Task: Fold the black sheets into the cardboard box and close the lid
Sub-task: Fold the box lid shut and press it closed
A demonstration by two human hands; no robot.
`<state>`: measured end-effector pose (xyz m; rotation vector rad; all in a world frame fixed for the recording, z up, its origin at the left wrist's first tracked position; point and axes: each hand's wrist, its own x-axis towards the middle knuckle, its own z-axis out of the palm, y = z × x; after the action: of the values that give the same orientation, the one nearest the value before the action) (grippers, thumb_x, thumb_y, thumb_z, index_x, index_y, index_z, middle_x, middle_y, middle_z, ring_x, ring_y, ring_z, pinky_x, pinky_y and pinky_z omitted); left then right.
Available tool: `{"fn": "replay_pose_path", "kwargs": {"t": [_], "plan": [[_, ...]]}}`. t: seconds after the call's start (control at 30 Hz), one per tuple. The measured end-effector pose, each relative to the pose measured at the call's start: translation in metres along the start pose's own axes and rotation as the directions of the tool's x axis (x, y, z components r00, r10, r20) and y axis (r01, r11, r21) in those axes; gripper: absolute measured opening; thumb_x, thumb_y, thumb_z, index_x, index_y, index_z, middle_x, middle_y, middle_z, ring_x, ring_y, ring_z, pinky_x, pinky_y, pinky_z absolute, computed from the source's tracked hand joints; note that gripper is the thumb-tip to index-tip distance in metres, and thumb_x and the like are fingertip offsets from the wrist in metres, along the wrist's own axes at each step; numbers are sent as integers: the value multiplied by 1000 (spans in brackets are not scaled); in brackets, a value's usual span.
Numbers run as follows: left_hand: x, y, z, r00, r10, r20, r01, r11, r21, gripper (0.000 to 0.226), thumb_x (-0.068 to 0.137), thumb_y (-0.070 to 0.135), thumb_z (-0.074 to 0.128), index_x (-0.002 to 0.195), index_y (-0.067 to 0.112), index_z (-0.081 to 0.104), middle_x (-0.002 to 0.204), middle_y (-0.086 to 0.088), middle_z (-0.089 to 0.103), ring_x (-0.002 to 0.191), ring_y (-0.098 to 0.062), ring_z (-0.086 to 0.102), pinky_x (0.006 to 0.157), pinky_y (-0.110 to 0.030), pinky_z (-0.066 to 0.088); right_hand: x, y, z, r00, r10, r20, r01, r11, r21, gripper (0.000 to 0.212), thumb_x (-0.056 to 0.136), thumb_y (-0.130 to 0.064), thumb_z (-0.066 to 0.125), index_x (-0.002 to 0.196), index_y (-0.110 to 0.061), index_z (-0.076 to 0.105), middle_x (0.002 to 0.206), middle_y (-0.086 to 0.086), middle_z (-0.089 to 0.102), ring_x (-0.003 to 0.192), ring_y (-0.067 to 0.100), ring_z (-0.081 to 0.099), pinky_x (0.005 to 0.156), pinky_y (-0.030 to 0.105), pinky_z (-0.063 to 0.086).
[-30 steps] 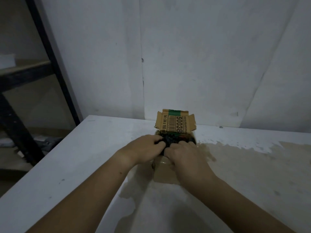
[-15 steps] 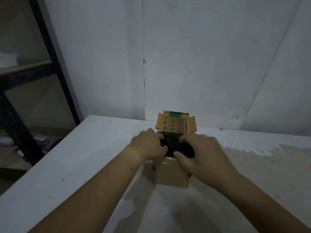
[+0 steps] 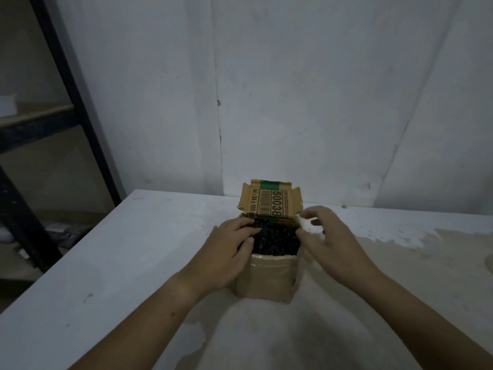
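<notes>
One cardboard box is seen standing upright on the bench, near the far edge and roughly midway along it, close to the wall. Its lid is raised and stands open at the far side, with a barcode, the digits 50038 and a green strip shown on its inner face. The mouth of the box is filled to the rim with the black sheets; how many sheets there are cannot be told, as only one dark crumpled mass is visible.

Two hands are counted. The left hand is laid against the box's left side, its fingers spread flat over the left part of the black sheets and pressed on them, not clamped. The right hand is held just beside the box's right side, fingers apart and open, with the thumb tip at the right rim; whether it touches the box cannot be told.

One dark shelf frame is seen beyond the bench's left edge.
</notes>
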<state>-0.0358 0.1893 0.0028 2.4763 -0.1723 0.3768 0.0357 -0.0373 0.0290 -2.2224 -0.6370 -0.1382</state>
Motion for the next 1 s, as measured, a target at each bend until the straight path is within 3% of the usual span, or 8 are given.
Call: {"fn": "replay_pose_path", "kwargs": {"t": [0.07,0.17,0.27,0.33,0.53,0.7,0.8,1.0], "plan": [[-6,1,8,997,27,-74,-39,985,-166,40,105,25,41,145,25,49,156,15,31,144,1,23,121,-32,22,14,5,1,977,206,-54,-186,948,259,35,96,-30,57,129,-31,48,132,-9,53,113,9,55,84,24,46],[-4,8,14,985,-115,-130,54,916,-398,50,104,43,38,146,61,18,160,24,17,147,5,14,118,-24,17,34,11,5,921,380,87,-378,814,441,50,100,-31,51,147,-27,35,141,-1,51,121,19,54,96,37,48],[16,10,3,904,-423,-56,294,713,-637,56,102,51,37,152,50,11,161,18,20,145,-5,25,118,-33,23,44,14,8,939,331,96,-336,820,463,46,98,-27,54,143,-25,46,128,-3,63,115,16,60,94,36,51],[27,4,-7,879,-475,-21,328,637,-697,54,102,49,44,152,41,26,160,13,28,143,-10,35,117,-40,30,45,14,9,965,261,22,-240,845,478,34,96,-24,58,130,-25,59,111,-6,72,104,8,67,83,27,53],[23,-8,-9,926,-350,-139,190,754,-629,24,100,17,56,115,34,63,107,24,72,108,6,63,88,-11,50,40,17,6,982,90,-164,-22,926,376,9,85,-12,74,88,-18,67,85,-5,74,80,5,71,66,19,52],[13,-5,-6,941,-314,-129,166,757,-632,32,101,31,47,131,36,58,111,23,69,112,7,60,89,-14,45,23,16,2,994,-63,-88,87,948,307,41,82,-7,75,114,-29,62,94,-8,72,85,3,71,76,21,55],[5,-5,-4,964,-236,-121,134,827,-546,39,100,38,37,135,45,53,128,31,58,123,12,48,97,-11,38,17,16,-2,981,-179,-78,186,978,99,24,84,-9,73,100,-27,70,95,-17,70,92,-2,66,87,22,53],[-9,-9,3,980,-69,-188,-13,915,-404,39,101,22,35,133,32,56,136,18,52,133,-2,43,106,-12,33,8,18,-7,985,-170,7,169,980,109,20,84,-10,73,102,-20,73,102,-12,71,97,1,66,92,29,53]]}}
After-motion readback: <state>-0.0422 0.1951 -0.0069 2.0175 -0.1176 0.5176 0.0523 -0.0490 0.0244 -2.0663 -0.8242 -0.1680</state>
